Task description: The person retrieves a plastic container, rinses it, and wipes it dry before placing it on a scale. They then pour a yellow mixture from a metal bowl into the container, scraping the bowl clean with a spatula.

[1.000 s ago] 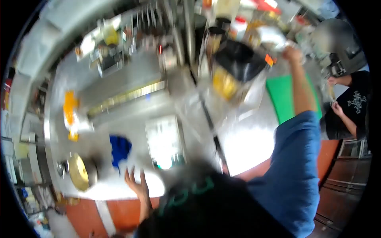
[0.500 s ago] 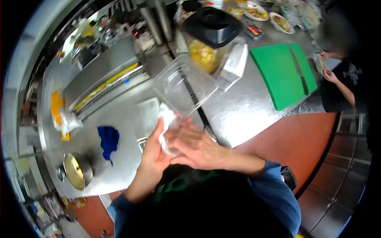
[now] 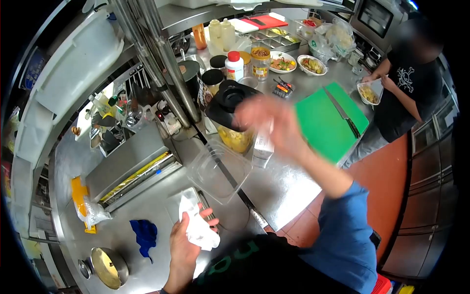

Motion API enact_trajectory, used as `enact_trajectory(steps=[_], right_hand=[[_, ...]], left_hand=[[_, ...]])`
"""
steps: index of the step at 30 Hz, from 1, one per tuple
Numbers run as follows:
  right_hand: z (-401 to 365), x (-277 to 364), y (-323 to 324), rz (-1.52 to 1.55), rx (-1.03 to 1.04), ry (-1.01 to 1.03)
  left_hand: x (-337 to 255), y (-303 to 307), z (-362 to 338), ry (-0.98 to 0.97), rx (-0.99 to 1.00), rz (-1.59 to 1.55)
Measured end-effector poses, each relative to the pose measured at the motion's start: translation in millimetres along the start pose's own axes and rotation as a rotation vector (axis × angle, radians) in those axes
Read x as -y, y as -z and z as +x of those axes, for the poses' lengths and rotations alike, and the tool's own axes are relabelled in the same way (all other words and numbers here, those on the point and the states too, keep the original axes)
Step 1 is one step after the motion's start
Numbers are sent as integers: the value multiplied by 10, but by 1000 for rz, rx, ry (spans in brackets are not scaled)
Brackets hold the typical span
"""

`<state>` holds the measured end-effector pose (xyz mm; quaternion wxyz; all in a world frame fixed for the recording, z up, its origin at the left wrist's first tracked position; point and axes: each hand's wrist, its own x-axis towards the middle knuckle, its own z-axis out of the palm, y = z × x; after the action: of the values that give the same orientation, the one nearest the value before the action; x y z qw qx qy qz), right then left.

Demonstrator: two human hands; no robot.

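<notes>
My left hand (image 3: 183, 247) is closed around a crumpled white paper towel (image 3: 198, 226), low over the steel counter near my body. Up and to the right, my right hand (image 3: 274, 117) is stretched forward and smeared by motion, its fingers indistinct. In this view it overlaps the edge of a black lid (image 3: 226, 100) on a clear tub of yellow chunks (image 3: 234, 141). A white carton (image 3: 263, 151) stands just below that hand. Between my hands sits a clear plastic container (image 3: 220, 171). A flat scale-like device (image 3: 182, 203) lies partly hidden behind the paper towel.
A knife (image 3: 342, 111) rests on the green cutting board (image 3: 318, 125) to the right. Beyond it, a person (image 3: 409, 81) holds a bowl of food (image 3: 368, 93). On the left are a film dispenser (image 3: 132, 171), a blue cloth (image 3: 143, 238) and a metal pot (image 3: 108, 268).
My hands were together at the white paper towel; the right one has left it and swung forward and up. The left keeps the towel. The camera view has tilted up.
</notes>
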<state>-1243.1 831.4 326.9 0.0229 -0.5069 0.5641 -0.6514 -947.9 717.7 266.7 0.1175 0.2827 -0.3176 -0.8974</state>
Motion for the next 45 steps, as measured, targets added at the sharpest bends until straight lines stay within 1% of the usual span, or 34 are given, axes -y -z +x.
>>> enact_trajectory(steps=[1,2,3,4,6,7,9,12,13,14,16,17,18,19,20,21,23,24,25,26,27,28,30,31,33,34,35,36,37,38,40,41,42,45], right_hand=[[532,-71,393,-40,43,-86],[986,-187,525,-12,-164,-191],[1163,177,402,29,-168,-242],[1756,-631,803,-58,-328,-451],[2355,-1157,1026,269,-431,-544],[2465,-1119,932,278,-426,-537],[2685,-983,687,378,-753,-553],[2828,-1236,705,388,-795,-497],[2783,-1414,778,423,-740,-513],[2611,-1546,838,140,-644,-530],[2061,-2008,1242,-191,-510,-602],[1787,-2234,1585,-1008,-91,-655],[1324,-2584,1937,-1135,-103,-477],[1014,-2302,2008,-755,-461,-899],[644,-2180,2190,-427,-692,-649],[432,-1769,2142,-514,-652,-576],[95,-726,1582,-602,-390,-84],[-42,-137,1198,-601,-218,6],[-237,258,803,-591,-47,89],[-484,336,474,-345,122,88],[-705,487,145,-238,218,219],[-998,632,-263,-375,244,169],[-1159,828,-627,-445,548,135],[-1311,693,-645,-437,543,134],[-1662,275,-667,-228,617,-239],[-1585,381,-675,-216,624,-247],[-1392,554,-674,-393,527,-163],[-1280,635,-705,-563,428,-77],[-1295,613,-764,-643,433,14],[-1346,581,-807,-626,445,14],[-1485,429,-872,-546,504,-32],[-1585,274,-890,-585,495,78],[-1728,76,-884,-573,502,81],[-1971,-252,-754,-555,247,133]], left_hand=[[-2,23,-8,-4,8,4],[3,42,-16,51,8,12],[6,55,-23,102,7,21],[8,65,-25,89,11,24],[-6,110,-18,90,4,27],[-26,151,-16,88,-29,-12],[-65,215,-36,52,-64,-19],[-47,330,-56,17,-125,3],[-28,362,-55,16,-146,-2],[-10,393,-75,20,-163,-3],[25,415,-98,40,-153,-31],[34,406,-91,14,-180,-86],[49,408,-89,-14,-209,-142],[39,477,-79,3,-101,-268],[23,437,-102,18,-105,-271],[-20,339,-86,10,-119,-332],[-42,184,-2,15,-82,-369],[-15,72,79,30,-82,-366],[33,-62,169,43,-2,-302],[98,-171,262,56,83,-237],[206,-252,369,123,97,-256],[326,-299,455,187,112,-281],[450,-333,450,175,127,-260],[469,-341,445,148,146,-237],[506,-316,428,93,186,-195],[555,-266,396,69,198,-182],[603,-123,372,73,182,-250],[516,-245,307,76,169,-195],[354,-479,210,131,191,-255],[243,-628,143,180,220,-315],[315,-403,150,216,205,-387],[337,-312,136,264,203,-451],[334,-292,117,256,192,-455],[293,-388,64,308,157,-350]])
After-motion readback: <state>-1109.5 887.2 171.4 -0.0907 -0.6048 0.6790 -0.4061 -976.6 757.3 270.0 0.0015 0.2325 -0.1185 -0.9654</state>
